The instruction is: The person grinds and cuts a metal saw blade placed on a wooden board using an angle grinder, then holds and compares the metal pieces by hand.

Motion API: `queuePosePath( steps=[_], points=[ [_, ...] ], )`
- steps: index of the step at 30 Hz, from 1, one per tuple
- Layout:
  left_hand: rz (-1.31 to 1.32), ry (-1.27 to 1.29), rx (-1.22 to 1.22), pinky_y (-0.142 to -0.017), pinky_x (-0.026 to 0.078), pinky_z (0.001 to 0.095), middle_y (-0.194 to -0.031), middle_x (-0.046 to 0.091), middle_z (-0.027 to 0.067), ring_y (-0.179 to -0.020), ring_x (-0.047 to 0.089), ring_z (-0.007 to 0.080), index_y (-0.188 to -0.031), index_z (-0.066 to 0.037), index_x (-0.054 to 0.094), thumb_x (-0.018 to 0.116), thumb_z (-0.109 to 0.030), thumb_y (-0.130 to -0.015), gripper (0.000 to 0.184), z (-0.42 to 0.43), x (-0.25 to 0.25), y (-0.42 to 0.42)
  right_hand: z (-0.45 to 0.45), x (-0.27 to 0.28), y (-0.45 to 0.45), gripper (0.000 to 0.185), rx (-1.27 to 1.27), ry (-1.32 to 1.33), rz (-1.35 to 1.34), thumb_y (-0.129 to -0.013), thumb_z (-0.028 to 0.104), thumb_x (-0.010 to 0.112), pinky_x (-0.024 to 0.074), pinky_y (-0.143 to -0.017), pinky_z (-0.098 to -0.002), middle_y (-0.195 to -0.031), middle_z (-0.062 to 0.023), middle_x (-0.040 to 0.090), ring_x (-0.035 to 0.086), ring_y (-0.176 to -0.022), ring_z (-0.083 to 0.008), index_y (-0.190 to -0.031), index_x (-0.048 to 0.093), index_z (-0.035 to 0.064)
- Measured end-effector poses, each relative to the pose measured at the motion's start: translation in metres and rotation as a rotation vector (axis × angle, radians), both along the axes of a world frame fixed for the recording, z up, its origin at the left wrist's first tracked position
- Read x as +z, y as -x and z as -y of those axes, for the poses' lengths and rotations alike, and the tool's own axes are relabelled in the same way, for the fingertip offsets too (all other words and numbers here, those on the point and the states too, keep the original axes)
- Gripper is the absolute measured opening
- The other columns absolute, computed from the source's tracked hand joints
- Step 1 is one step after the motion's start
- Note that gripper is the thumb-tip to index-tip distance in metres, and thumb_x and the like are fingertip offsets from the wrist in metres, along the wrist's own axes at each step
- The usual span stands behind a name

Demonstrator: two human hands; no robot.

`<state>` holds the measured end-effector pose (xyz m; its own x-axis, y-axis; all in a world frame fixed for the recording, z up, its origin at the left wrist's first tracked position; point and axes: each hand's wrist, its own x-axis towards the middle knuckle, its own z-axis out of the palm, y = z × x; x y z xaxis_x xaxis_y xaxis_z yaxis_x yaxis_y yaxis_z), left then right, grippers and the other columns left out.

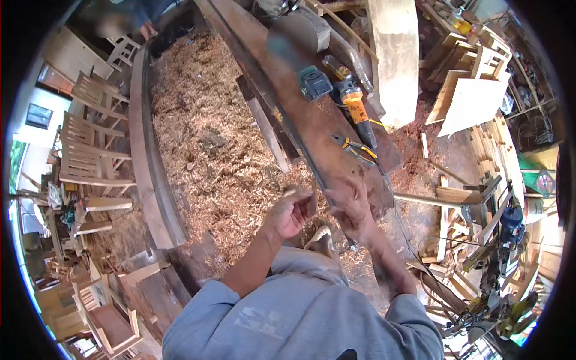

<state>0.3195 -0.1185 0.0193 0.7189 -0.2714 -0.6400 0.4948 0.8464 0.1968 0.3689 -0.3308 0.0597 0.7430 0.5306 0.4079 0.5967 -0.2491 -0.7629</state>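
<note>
Near the middle of the head view, my left hand (290, 216) is turned partly palm up over the wood shavings, its fingers curled in. A thin sliver seems to stick up at its fingertips, too small to name. Close by on the right, my right hand (353, 209) is raised by the end of the long wooden plank (324, 129); motion smears its fingers. Beyond it on the plank lie pliers (359, 149) with yellow and black handles. Farther up rests an orange and black angle grinder (355, 108), beside a dark green tool part (314, 83).
Wood shavings (210, 144) fill the space between the plank and a curved beam (150, 162). Wooden chairs (93, 150) line the left side. A cable (399, 222) runs down on the right toward scrap wood and tools. Another person's hand (147, 31) shows at the top left.
</note>
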Motion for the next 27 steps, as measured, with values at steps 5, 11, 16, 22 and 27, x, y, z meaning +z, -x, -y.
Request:
queuePosePath(
  steps=[5,11,16,22,27],
  points=[
    [0.030,0.040,-0.089,-0.065,0.062,0.0277,-0.088,0.075,0.0077,-0.078,0.074,0.0168,-0.100,-0.003,0.070,0.062,-0.010,-0.094,0.012,-0.003,-0.007,0.003,-0.017,0.049,-0.002,0.047,0.084,0.173,0.111,-0.076,0.011,0.080,0.0415,-0.102,-0.0486,-0.134,-0.0120,0.056,0.049,-0.125,-0.0369,-0.121,0.071,0.0201],
    [-0.036,0.018,-0.202,-0.069,0.061,0.0329,-0.081,0.071,0.0045,-0.070,0.070,0.0169,-0.101,-0.005,0.069,0.067,-0.026,-0.095,0.022,-0.085,0.036,-0.029,-0.106,0.048,-0.033,0.026,0.234,0.169,0.184,-0.079,0.012,0.077,0.0445,-0.096,-0.0458,-0.112,-0.0068,0.066,0.057,-0.115,-0.0332,-0.104,0.071,0.0103],
    [0.404,-0.764,-0.099,-0.068,0.053,0.0265,-0.084,0.070,0.0052,-0.074,0.065,0.0115,-0.109,0.000,0.067,0.068,-0.042,-0.096,0.044,-0.273,0.016,-0.060,-0.298,0.041,-0.090,0.016,0.220,0.207,-0.011,-0.082,0.007,0.073,0.0483,-0.084,-0.0422,-0.094,-0.0114,0.067,0.062,-0.092,-0.0330,-0.097,0.069,0.0049],
    [0.500,-1.196,-0.190,-0.067,0.052,0.0295,-0.090,0.073,0.0093,-0.077,0.065,0.0119,-0.098,-0.001,0.074,0.073,-0.029,-0.094,0.029,-0.460,0.068,-0.096,-0.485,0.050,-0.144,0.013,0.330,0.300,-0.222,-0.086,0.008,0.072,0.0490,-0.078,-0.0417,-0.091,-0.0154,0.068,0.063,-0.087,-0.0359,-0.097,0.069,0.0017],
    [0.559,-1.353,-0.169,-0.069,0.053,0.0331,-0.087,0.071,0.0133,-0.074,0.067,0.0203,-0.100,-0.001,0.073,0.071,-0.024,-0.093,0.024,-0.561,0.067,-0.158,-0.590,0.041,-0.214,0.015,0.351,0.395,-0.175,-0.087,0.012,0.071,0.0497,-0.079,-0.0438,-0.093,-0.0163,0.069,0.063,-0.090,-0.0360,-0.098,0.070,0.0015]
  ],
)
